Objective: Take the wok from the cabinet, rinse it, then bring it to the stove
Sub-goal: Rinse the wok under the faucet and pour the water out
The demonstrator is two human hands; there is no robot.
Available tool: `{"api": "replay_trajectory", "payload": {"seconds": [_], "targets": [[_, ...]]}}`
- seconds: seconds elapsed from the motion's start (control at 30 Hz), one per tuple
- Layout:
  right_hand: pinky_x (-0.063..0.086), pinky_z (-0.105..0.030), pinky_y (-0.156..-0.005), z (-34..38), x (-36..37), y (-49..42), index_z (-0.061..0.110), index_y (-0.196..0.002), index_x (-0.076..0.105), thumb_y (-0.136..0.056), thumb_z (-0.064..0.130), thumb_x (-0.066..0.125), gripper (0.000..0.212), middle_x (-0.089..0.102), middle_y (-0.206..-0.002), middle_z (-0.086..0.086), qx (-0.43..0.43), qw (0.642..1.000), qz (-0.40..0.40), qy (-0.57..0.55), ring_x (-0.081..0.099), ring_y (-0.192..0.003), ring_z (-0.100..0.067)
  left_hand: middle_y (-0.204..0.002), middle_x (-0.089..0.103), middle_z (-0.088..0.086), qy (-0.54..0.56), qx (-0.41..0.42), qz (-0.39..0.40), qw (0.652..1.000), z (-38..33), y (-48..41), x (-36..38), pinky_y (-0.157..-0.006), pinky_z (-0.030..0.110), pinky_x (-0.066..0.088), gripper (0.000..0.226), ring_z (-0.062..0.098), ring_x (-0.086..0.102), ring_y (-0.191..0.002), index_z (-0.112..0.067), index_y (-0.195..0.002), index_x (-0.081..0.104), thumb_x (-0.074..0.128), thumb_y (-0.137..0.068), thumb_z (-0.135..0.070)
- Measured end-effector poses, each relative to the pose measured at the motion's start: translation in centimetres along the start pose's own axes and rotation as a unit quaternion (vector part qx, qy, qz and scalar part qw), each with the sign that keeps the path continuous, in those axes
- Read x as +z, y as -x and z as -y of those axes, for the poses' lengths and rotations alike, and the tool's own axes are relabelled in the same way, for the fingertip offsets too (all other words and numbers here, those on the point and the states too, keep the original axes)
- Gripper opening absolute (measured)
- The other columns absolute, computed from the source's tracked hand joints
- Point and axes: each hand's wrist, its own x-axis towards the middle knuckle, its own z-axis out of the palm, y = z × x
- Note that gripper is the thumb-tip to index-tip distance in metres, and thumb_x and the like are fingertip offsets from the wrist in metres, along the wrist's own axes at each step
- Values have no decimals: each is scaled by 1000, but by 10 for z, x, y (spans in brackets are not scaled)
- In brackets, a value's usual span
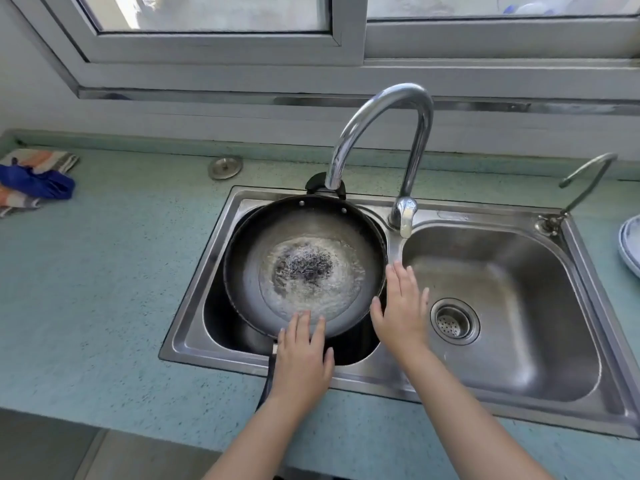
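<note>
Currently the double sink is holding the wok in its left basin under the faucet, left hand lying flat-fingered over the near rim, right hand spreading open beside the right rim.

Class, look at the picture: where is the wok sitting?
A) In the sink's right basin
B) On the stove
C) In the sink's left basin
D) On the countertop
C: the wok rests in the left basin under the tap spout, while the right basin shows just its drain strainer.
</note>
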Motion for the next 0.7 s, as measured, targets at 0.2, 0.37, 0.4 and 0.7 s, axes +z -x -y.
{"api": "replay_trajectory", "payload": {"seconds": [0.2, 0.37, 0.4, 0.7], "targets": [[49, -55, -86, 23, 16, 59, -3, -113, 63, -65, 15, 62, 51, 63, -121, -19, -14, 999, -23, -19, 61, -110, -37, -113, 66, 22, -3, 5, -31, 1000, 26, 30, -2, -76, 52, 54, 56, 38, 65, -103, -7, -108, 66, 77, -56, -24], [27, -36, -113, 54, 18, 101, 6, -139, 41, -89, 18, 51, 52, 39, -147, -7, 9, 998, 14, -56, 33, -138, -22, -112, 66, 24, 39, 10, -36, 999, 45, 57, 2, -78, 50, 54, 66, 39, 65, -101, -3, -110, 67, 85, -48, -20], [26, -34, -113, 59, 19, 109, 7, -140, 39, -90, 19, 49, 52, 37, -148, -5, 10, 998, 21, -58, 32, -138, -20, -112, 65, 25, 48, 9, -36, 998, 48, 61, 5, -78, 50, 54, 68, 40, 65, -101, -3, -110, 66, 85, -48, -20], [39, -30, -99, 99, 28, 156, 9, -137, 41, -92, 21, 46, 46, 44, -133, -5, 26, 993, 88, -80, 42, -124, -20, -153, 18, 11, 195, -38, 10, 980, 57, 109, 12, -114, 36, 19, 69, 25, 19, -140, -9, -147, 10, 46, -91, -26]]}}
